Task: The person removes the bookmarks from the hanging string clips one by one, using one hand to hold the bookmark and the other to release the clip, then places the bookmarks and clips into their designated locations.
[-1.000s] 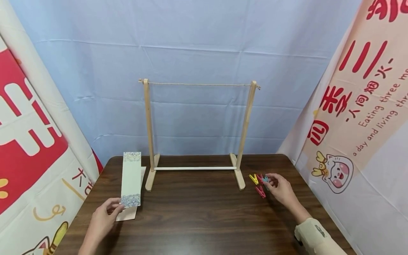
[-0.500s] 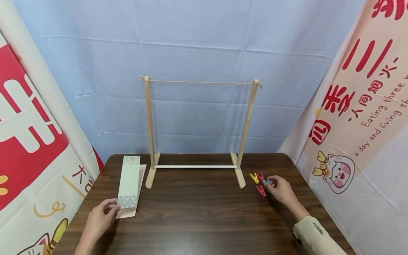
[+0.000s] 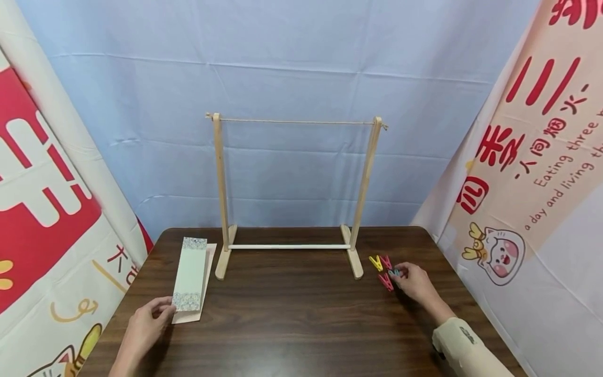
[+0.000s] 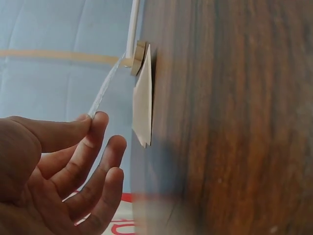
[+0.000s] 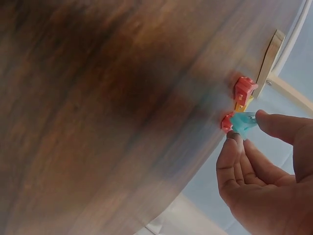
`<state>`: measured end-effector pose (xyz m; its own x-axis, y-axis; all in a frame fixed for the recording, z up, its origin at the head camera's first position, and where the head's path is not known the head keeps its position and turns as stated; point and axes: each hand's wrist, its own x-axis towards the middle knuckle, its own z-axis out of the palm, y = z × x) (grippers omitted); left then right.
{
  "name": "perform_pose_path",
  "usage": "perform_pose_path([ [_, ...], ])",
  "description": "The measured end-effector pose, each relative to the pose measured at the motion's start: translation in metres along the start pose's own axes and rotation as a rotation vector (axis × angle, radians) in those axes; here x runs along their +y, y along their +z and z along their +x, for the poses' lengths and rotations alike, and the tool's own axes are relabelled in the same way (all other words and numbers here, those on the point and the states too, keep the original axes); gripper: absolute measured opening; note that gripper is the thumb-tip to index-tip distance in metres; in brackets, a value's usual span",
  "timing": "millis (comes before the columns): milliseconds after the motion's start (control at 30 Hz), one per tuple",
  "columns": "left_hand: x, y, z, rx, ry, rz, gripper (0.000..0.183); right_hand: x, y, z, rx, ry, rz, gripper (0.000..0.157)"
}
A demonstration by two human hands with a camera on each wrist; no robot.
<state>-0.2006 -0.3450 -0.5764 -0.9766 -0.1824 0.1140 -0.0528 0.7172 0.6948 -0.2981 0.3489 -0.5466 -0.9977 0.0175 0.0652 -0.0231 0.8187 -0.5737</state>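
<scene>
My left hand [image 3: 143, 324] pinches the lower left corner of a pale green bookmark-like card [image 3: 190, 272] with patterned bands at both ends. The left wrist view shows this card edge-on between thumb and forefinger, raised off the table. Beneath it lie plain cream cards [image 4: 143, 105]. On the other side, thumb and forefinger of my right hand [image 3: 416, 285] pinch a blue clothespin [image 5: 242, 123]. Close by lie a yellow clothespin [image 3: 376, 263] and two red ones, the nearer red clothespin [image 3: 386, 283] just left of my fingertips.
A wooden frame [image 3: 220, 178] stands at the back of the dark wood table [image 3: 282, 324]. String [image 3: 297, 122] is tied across its top, and a white rod [image 3: 289, 246] joins its feet. Blue cloth [image 3: 292, 63] hangs behind, with printed banners at both sides.
The pale card has shifted slightly left and toward me, its far end tipping lower over the cards below. My right hand stays nearly in place at the blue clothespin.
</scene>
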Motion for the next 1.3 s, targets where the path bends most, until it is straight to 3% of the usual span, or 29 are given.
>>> perform_pose_path([
  [133,-0.002,0.0,-0.002,-0.011,-0.011,0.001,0.035,0.002,0.001,0.0,-0.016,0.005,-0.008,0.03],
  [367,0.013,-0.008,-0.006,-0.076,-0.088,0.06,0.034,0.007,0.003,0.001,-0.027,0.0,-0.022,0.029],
  [667,0.013,-0.01,-0.011,-0.115,-0.08,0.065,0.035,0.01,0.008,0.003,-0.01,-0.013,-0.042,0.029],
  [900,0.01,-0.01,-0.013,-0.153,-0.122,0.047,0.04,0.009,0.009,0.004,-0.009,-0.016,-0.035,0.029],
  [1300,0.006,-0.006,-0.018,-0.167,-0.121,0.057,0.039,0.008,0.011,0.004,-0.004,-0.021,-0.047,0.03],
])
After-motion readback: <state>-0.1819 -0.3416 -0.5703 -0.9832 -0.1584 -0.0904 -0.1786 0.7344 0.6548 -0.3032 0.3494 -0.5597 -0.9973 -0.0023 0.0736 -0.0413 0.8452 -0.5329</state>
